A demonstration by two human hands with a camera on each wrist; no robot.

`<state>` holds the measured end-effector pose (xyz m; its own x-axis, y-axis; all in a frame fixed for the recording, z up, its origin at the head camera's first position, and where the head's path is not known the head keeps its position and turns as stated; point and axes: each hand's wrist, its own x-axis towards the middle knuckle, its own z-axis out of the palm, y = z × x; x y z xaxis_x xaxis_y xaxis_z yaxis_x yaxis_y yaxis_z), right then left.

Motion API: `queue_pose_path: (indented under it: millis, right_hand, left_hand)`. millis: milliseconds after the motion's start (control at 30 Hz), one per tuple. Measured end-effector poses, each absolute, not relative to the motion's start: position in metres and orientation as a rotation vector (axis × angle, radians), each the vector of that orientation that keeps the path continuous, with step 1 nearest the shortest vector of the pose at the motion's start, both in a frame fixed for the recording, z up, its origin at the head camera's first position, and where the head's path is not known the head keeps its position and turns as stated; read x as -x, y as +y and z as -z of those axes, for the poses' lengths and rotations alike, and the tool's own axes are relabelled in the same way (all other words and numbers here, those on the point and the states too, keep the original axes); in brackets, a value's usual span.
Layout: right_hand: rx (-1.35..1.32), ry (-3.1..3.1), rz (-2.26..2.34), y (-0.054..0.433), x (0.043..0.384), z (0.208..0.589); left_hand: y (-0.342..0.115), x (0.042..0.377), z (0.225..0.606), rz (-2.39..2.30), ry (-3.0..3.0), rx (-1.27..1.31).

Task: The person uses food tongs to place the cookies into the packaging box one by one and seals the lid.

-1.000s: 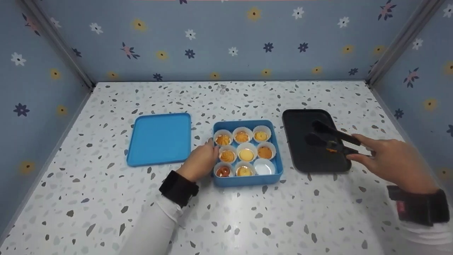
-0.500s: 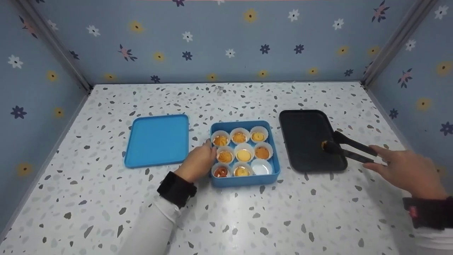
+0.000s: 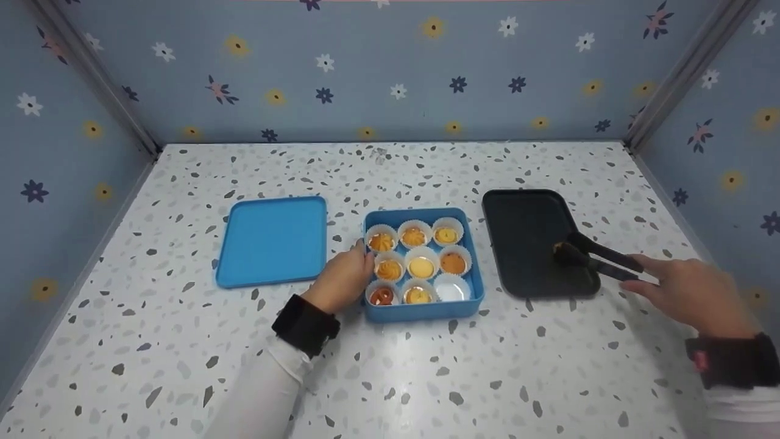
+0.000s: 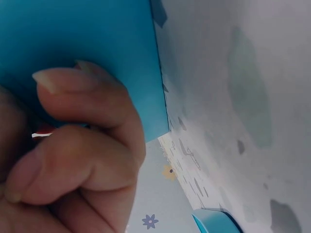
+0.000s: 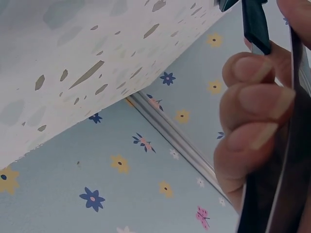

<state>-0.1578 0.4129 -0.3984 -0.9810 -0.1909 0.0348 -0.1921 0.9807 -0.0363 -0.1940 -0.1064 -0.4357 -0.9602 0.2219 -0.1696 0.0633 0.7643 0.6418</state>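
Note:
My left hand [image 3: 341, 277] grips the left wall of a square blue box [image 3: 420, 312]. In the left wrist view its fingers [image 4: 92, 99] are curled against the blue wall. Rows of white paper cups fill the box. Most hold a small golden cookie [image 3: 421, 267]; the front right paper cup [image 3: 452, 290] has none. My right hand [image 3: 694, 296] holds black tongs [image 3: 603, 250] by their arms, over the right side of a black tray [image 3: 518, 219]. An orange-brown morsel [image 3: 557, 246], mostly hidden, shows at the tongs' tips. Whether they squeeze it is unclear.
A flat blue lid [image 3: 274, 241] lies to the left of the box. All stands on a white speckled table [image 3: 390, 378]. Blue flowered panels [image 3: 390, 67] close it in at the back and both sides.
The right hand has shifted a little right and lower with the tongs, whose spread arms have drawn closer together at the orange-brown morsel. The left hand stays on the box.

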Motion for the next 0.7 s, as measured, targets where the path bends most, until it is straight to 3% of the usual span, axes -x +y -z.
queue_pose_path:
  millis: [700]
  right_hand:
    - [-0.342, -3.049, -0.048, 0.402, 0.16, 0.391]
  left_hand:
    - [-0.106, 0.193, 0.435, -0.949, 2.752, -0.24]
